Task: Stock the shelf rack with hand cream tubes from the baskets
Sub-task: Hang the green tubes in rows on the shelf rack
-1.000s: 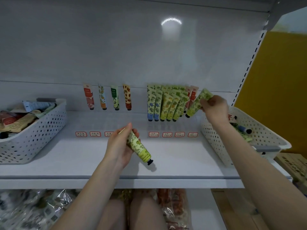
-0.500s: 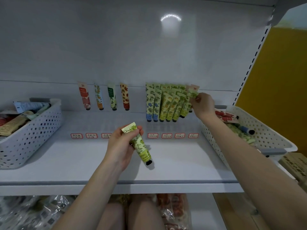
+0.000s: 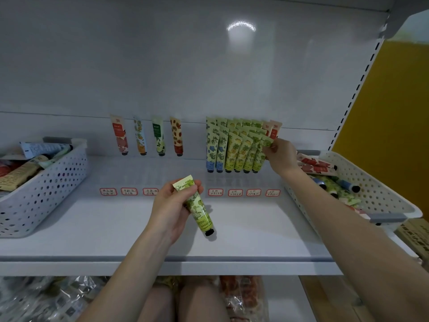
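My left hand (image 3: pixel 173 209) grips a green hand cream tube (image 3: pixel 196 205) by its crimped end, cap pointing down over the white shelf (image 3: pixel 92 228). My right hand (image 3: pixel 282 156) pinches the top of another green tube (image 3: pixel 261 154) standing at the right end of a packed row of green and yellow tubes (image 3: pixel 234 147) against the back panel. Three single tubes and a brown-spotted one (image 3: pixel 177 135) stand apart further left. Two pink-red tubes (image 3: pixel 274 130) stand behind my right hand.
A white perforated basket (image 3: pixel 41 189) with several tubes sits at the shelf's left end. Another white basket (image 3: pixel 371 194) holding red, green and blue tubes sits at the right end. Red-framed price labels (image 3: pixel 235 192) line the shelf. Wrapped goods lie on the lower level.
My right hand carried its green tube leftward and down into the row's right end. My left hand turned its tube more upright and stayed over the shelf's middle.
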